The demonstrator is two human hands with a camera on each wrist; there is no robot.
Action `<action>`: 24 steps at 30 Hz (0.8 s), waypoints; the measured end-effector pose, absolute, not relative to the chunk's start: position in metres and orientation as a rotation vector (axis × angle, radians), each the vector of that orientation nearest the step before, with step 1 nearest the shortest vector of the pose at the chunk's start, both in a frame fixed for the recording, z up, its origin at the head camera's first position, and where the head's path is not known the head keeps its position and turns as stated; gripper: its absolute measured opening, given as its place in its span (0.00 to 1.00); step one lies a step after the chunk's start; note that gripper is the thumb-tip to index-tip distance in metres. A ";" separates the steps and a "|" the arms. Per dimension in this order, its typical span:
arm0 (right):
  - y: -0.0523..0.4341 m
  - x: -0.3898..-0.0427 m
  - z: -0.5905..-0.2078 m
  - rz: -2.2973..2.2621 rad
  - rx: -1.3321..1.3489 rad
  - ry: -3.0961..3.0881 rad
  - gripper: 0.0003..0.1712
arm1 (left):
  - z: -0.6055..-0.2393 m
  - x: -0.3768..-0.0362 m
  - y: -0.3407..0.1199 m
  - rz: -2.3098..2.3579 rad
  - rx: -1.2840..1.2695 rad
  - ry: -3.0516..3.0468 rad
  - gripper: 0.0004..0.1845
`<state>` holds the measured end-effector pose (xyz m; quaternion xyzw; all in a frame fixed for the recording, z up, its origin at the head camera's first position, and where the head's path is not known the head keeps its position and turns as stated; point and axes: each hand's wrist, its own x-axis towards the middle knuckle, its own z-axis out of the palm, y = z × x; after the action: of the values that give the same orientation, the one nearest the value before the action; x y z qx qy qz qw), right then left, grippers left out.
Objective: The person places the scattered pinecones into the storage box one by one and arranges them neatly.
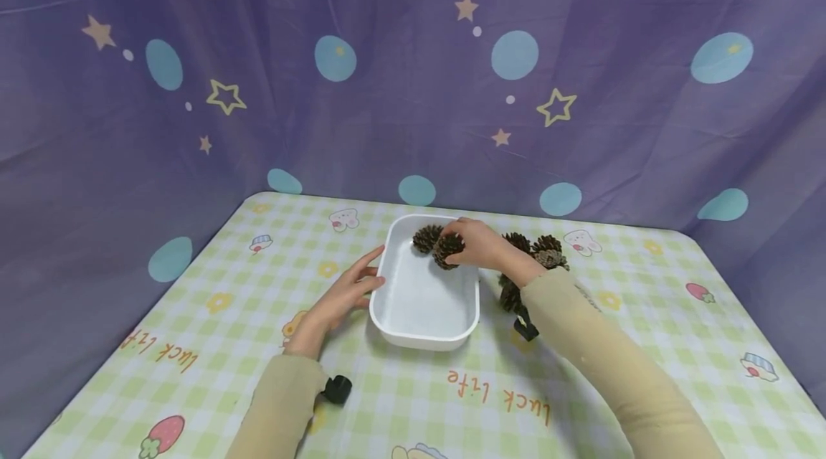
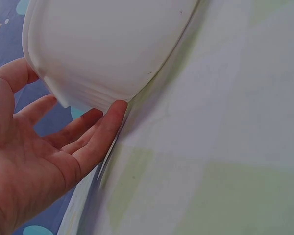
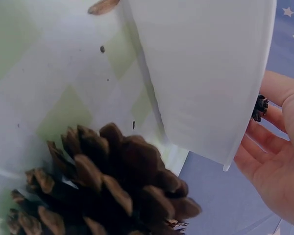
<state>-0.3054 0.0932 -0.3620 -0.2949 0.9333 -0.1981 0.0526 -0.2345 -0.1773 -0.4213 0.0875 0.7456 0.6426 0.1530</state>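
Right hand [image 1: 476,242]: fingers curl down over a brown, scaly pine cone [image 1: 447,249] and pinch it from above, at the far right corner of the white rectangular plastic tub [image 1: 426,333]. The top-down pinch appears to keep the scales clear of the tub wall.
Held cone: directly under the fingertips, inside the tub's rim; the head view does not show whether it touches the floor of the tub.
Second cone in tub [image 1: 426,237]: just left of the held cone, against the far wall.
Left hand [image 1: 342,295]: fingers straight and spread, holding nothing. The fingertips [image 2: 116,111] press against the outer left wall of the tub, judged to brace it against sliding.
Tub: between the two hands, on the table; its near part is bare white.
Loose cones [image 1: 540,249]: a cluster on the table just right of the gripping hand, outside the tub and within short reach. One more cone [image 3: 108,186] lies beside the tub's right wall, beneath the right wrist.
Tablecloth [image 1: 193,315]: green-and-white check with cartoon prints, under everything.
Backdrop [image 1: 258,86]: purple cloth with stars and blue dots, beyond the tub.
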 end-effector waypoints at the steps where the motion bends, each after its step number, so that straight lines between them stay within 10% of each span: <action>1: 0.093 -0.306 -0.362 -0.589 -0.896 2.843 0.29 | -0.421 -0.234 -0.177 1.843 0.249 2.141 0.31; 24: 0.090 -0.318 -0.366 -0.418 -0.940 2.907 0.28 | -0.421 -0.233 -0.178 1.843 0.244 2.146 0.31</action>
<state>-0.3182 0.0902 -0.3662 -0.3047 0.9423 -0.1354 0.0292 -0.2331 -0.1775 -0.4212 0.0850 0.7472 0.6417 0.1505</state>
